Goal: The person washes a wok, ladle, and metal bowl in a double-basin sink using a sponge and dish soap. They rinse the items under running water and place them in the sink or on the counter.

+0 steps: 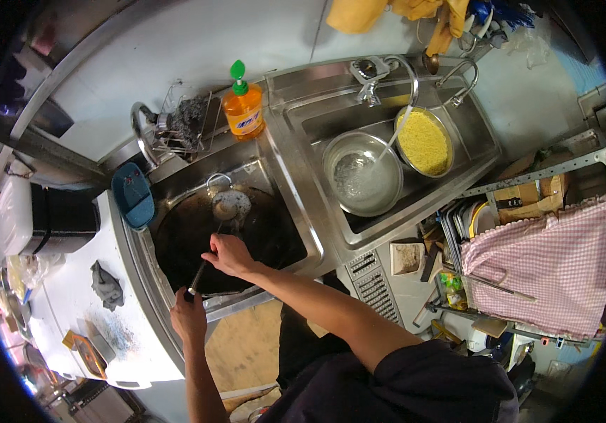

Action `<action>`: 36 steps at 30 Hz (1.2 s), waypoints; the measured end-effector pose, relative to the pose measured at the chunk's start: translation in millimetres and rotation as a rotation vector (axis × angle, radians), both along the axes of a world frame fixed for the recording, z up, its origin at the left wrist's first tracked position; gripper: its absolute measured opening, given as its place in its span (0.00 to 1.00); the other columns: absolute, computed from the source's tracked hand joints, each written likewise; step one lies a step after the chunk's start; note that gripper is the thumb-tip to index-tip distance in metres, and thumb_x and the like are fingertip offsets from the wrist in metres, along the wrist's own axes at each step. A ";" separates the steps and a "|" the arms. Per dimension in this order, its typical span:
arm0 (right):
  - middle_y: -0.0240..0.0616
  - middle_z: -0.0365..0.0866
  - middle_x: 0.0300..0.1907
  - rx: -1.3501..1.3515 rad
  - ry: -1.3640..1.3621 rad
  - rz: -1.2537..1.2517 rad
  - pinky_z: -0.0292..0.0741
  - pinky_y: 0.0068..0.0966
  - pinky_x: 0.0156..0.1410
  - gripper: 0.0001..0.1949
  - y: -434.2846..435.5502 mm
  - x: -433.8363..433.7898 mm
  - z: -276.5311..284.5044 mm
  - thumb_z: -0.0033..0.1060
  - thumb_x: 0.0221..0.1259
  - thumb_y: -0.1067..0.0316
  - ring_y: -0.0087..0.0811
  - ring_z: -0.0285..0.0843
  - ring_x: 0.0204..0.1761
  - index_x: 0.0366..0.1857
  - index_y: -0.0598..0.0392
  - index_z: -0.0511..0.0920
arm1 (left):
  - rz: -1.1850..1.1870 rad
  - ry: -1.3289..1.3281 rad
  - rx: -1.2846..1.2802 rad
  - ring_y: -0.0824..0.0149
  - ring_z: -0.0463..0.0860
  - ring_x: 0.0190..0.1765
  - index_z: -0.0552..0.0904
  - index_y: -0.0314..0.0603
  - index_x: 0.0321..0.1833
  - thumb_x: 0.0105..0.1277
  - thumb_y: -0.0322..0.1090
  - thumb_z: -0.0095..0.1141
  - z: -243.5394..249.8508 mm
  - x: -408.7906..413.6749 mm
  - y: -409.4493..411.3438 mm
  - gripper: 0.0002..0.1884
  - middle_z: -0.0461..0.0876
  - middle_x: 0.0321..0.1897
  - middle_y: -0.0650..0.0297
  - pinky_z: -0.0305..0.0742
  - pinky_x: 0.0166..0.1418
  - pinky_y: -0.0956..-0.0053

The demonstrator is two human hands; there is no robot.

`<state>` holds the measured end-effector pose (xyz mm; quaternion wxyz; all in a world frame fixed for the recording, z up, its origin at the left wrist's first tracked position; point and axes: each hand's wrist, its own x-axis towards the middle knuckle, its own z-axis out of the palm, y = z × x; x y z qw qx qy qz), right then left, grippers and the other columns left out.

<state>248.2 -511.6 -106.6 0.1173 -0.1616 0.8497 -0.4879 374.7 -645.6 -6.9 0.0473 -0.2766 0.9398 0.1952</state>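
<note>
My right hand [231, 256] is closed around the shaft of a long-handled kitchen tool [197, 276] above the left sink. At the shaft's far end, a round head [224, 207] with a wire hook is covered in white foam; whether it is a ladle or strainer is unclear. It lies over a large dark wok-like pan [274, 232] in the sink. Nearer my body, my left hand [189, 315] grips a black grip [189, 296] at the shaft's lower end. I cannot tell whether this grip belongs to the tool or the pan.
Tap water runs into a metal bowl [362, 174] in the right sink, beside a bowl of yellow grains [423, 143]. An orange soap bottle [245, 113] and a wire rack [186, 121] stand behind. Left are a blue container [133, 195] and grey cloth [106, 285] on a white surface.
</note>
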 end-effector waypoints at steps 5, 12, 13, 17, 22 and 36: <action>0.45 0.83 0.34 -0.308 0.016 -0.026 0.77 0.38 0.43 0.18 27.4 -26.6 -55.3 0.72 0.52 0.59 0.39 0.83 0.39 0.41 0.60 0.78 | -0.006 0.339 0.046 0.61 0.77 0.20 0.80 0.36 0.47 0.61 0.27 0.58 3.7 -7.7 39.6 0.11 0.78 0.17 0.56 0.71 0.28 0.66; 0.42 0.84 0.31 -0.360 -0.026 -0.015 0.76 0.25 0.36 0.08 259.6 -37.1 14.9 0.67 0.60 0.66 0.30 0.82 0.32 0.36 0.59 0.82 | -0.203 0.254 0.441 0.62 0.80 0.30 0.80 0.33 0.48 0.62 0.24 0.56 2.0 -49.7 219.6 0.12 0.81 0.31 0.53 0.76 0.32 0.70; 0.42 0.84 0.29 -0.179 0.012 -0.067 0.76 0.27 0.36 0.08 311.8 -41.9 18.5 0.67 0.60 0.65 0.32 0.82 0.30 0.36 0.58 0.83 | -0.245 0.257 0.513 0.60 0.81 0.34 0.80 0.32 0.50 0.62 0.24 0.56 -15.8 -57.9 248.7 0.13 0.81 0.35 0.52 0.76 0.33 0.70; 0.47 0.84 0.33 0.274 -0.016 -0.535 0.76 0.34 0.42 0.12 529.2 -80.1 -86.6 0.58 0.65 0.60 0.37 0.81 0.32 0.40 0.59 0.82 | -0.339 0.277 0.680 0.49 0.81 0.46 0.76 0.29 0.55 0.64 0.26 0.50 -51.7 -173.8 381.2 0.16 0.79 0.43 0.44 0.79 0.43 0.64; 0.35 0.80 0.36 -0.172 -0.830 -0.917 0.68 0.40 0.39 0.19 680.7 -122.9 -261.2 0.44 0.73 0.50 0.38 0.76 0.36 0.40 0.55 0.80 | -0.131 -0.132 0.265 0.42 0.72 0.62 0.68 0.37 0.68 0.69 0.36 0.48 -245.4 -301.1 427.7 0.25 0.68 0.65 0.45 0.69 0.63 0.56; 0.33 0.62 0.25 -0.399 -0.673 -1.412 0.62 0.23 0.53 0.20 638.6 -170.8 -209.6 0.61 0.66 0.57 0.31 0.65 0.33 0.21 0.50 0.62 | -0.278 -0.562 -0.061 0.62 0.78 0.58 0.73 0.47 0.62 0.62 0.36 0.60 -336.4 -315.2 414.5 0.24 0.76 0.59 0.63 0.75 0.59 0.69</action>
